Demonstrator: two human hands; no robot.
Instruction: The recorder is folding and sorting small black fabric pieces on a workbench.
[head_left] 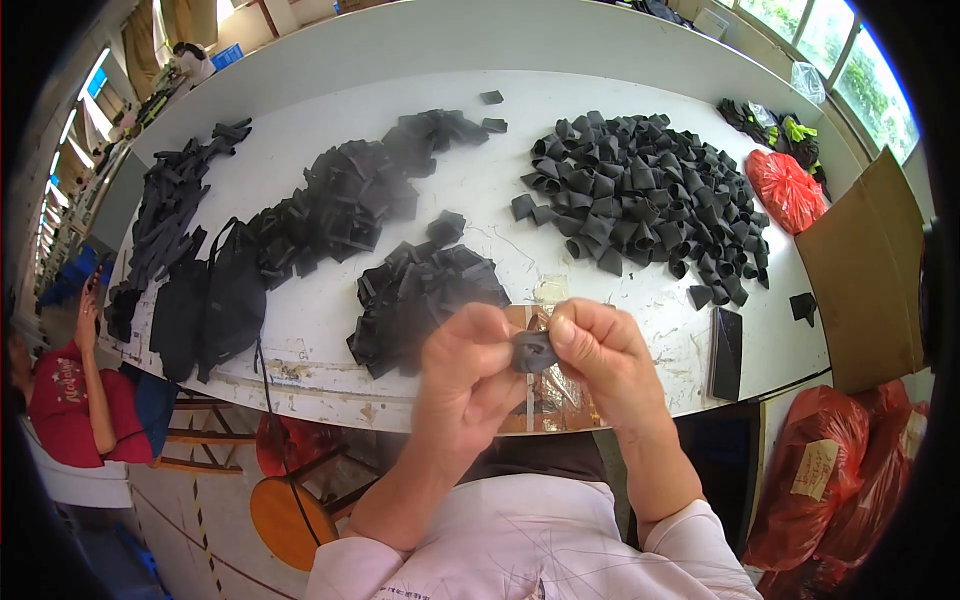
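Observation:
Above the near table edge, a small dark fabric piece (536, 352) is pinched between both of my hands. My left hand (466, 368) grips its left side with thumb and fingers, and my right hand (606, 355) has the right side. The piece looks folded or curled, with a gap in its middle. Under the hands lies a brown, tape-covered board (570, 402). Beside my left hand is a heap of flat black fabric pieces (420, 290). Farther off to the right spreads a big pile of black pieces curled into loops (650, 190).
More black pieces (345, 195) and dark strips (170, 205) cover the table's left, near a black cloth bag (232, 295). At right are a phone-like black slab (727, 352), a red plastic bag (785, 188), cardboard (855, 275) and red sacks (815, 475). A person (75, 405) sits at left.

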